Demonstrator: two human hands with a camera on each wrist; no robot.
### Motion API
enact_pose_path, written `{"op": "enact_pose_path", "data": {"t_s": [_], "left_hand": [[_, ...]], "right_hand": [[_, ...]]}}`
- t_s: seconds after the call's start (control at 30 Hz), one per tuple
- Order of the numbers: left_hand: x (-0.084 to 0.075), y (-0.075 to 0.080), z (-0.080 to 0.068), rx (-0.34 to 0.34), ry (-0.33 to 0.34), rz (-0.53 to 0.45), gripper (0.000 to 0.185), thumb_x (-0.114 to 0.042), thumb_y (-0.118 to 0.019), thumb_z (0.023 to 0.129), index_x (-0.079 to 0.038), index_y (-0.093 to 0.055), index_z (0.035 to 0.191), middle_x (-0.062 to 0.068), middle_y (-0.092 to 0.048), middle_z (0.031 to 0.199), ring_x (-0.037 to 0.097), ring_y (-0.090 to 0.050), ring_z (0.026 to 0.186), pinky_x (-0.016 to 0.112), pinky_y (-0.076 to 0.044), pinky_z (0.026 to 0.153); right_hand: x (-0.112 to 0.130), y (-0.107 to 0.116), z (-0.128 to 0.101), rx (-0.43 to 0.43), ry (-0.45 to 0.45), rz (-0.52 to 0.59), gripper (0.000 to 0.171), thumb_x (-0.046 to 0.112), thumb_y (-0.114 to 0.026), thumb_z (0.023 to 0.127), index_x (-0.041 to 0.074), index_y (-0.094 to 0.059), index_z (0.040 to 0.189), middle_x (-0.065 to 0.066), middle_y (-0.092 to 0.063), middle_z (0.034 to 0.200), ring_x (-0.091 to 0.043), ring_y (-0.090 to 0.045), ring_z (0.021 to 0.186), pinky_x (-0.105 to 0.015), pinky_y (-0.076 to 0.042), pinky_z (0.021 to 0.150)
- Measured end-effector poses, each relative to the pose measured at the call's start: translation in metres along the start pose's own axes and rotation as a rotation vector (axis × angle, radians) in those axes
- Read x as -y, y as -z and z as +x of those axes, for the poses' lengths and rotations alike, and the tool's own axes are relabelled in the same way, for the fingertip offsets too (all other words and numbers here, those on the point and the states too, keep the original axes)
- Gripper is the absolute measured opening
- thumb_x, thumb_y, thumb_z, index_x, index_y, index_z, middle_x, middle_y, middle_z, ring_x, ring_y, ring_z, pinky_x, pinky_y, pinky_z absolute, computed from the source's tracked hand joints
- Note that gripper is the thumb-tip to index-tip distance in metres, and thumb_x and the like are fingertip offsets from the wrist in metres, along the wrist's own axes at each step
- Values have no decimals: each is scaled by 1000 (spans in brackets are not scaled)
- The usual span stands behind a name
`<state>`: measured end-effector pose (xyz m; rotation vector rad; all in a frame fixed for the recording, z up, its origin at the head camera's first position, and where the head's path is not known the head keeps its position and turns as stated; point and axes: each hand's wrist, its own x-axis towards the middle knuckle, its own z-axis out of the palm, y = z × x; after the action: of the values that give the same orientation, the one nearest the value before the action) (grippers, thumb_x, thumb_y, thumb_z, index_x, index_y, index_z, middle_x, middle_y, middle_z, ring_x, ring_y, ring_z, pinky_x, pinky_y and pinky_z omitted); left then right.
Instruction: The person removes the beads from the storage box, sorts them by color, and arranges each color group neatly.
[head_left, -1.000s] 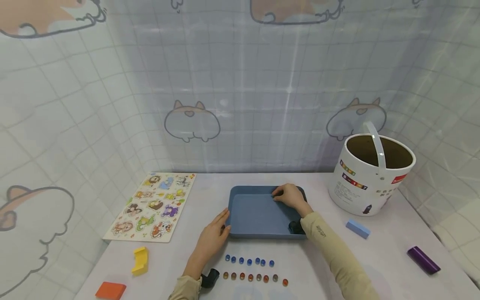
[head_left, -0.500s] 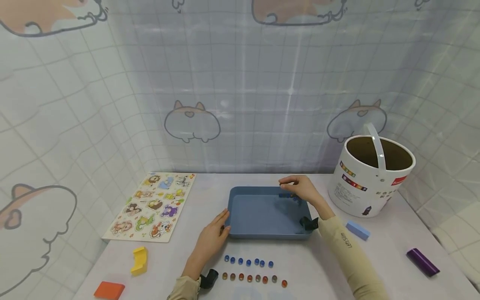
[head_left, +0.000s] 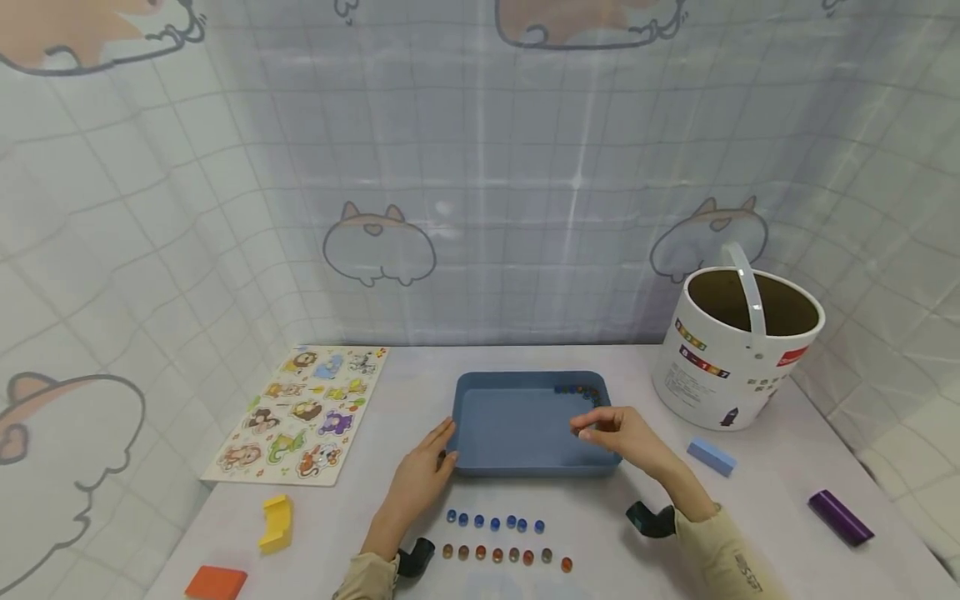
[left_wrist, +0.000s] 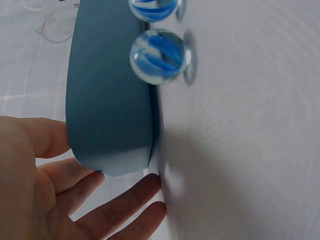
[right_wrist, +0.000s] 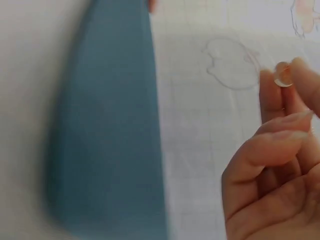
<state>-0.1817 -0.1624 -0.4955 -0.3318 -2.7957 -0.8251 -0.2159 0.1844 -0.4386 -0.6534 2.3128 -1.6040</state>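
The white bucket [head_left: 738,346] near the tabletop's far right corner carries coloured labels, the print too small to read; its inside looks bare. The blue tray [head_left: 525,429] at mid-table holds a short row of marbles [head_left: 577,389] in its far right corner. The left hand [head_left: 422,477] rests at the tray's near left corner, fingers relaxed and slightly spread against its wall. The right hand [head_left: 622,437] hovers over the tray's near right edge; the right wrist view shows its fingertips pinching a clear, orange-tinted marble [right_wrist: 283,74] (hidden in the head view). Two rows of marbles [head_left: 498,537] line the near edge, blue above brown; the animal puzzle [head_left: 303,414] lies at the left edge.
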Motion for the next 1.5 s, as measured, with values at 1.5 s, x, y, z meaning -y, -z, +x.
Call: {"op": "enact_pose_path", "data": {"t_s": [1.5], "left_hand": [[3, -3, 0, 1, 8, 6, 51, -21, -59, 96, -4, -48, 142, 9, -46, 150, 31, -55, 128, 45, -51, 99]], "right_hand": [[-8, -5, -24, 305, 112, -28, 26, 14, -59, 96, -11, -64, 104, -23, -68, 99, -3, -59, 79, -23, -52, 70]]}}
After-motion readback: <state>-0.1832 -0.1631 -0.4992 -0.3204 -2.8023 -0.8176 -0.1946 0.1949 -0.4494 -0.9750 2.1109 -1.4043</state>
